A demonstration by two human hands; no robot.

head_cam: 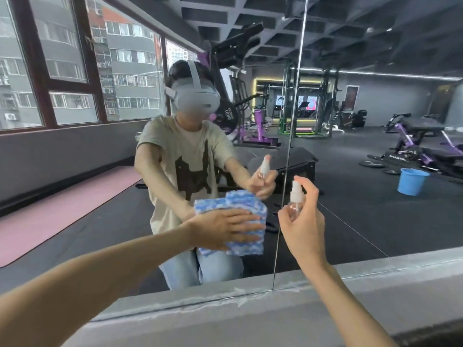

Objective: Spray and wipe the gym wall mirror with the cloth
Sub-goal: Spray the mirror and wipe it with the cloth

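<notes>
the setting is reading as a gym training floor. a full-width wall mirror (350, 216) is running above a grey ledge (375, 296) and is reflecting the room. purple-framed weight benches (413, 146) are standing on dark flooring, with loose weight plates (372, 164) lying just beside them. a tall green rack (300, 103) is standing at the far end; its fittings are too small to identify, though it is probably a lifting rack. a pink exercise mat (62, 204) is lying along the window side. large dark-framed windows (67, 71) are showing apartment blocks outside. a black grid ceiling (325, 26) is spanning overhead.
</notes>
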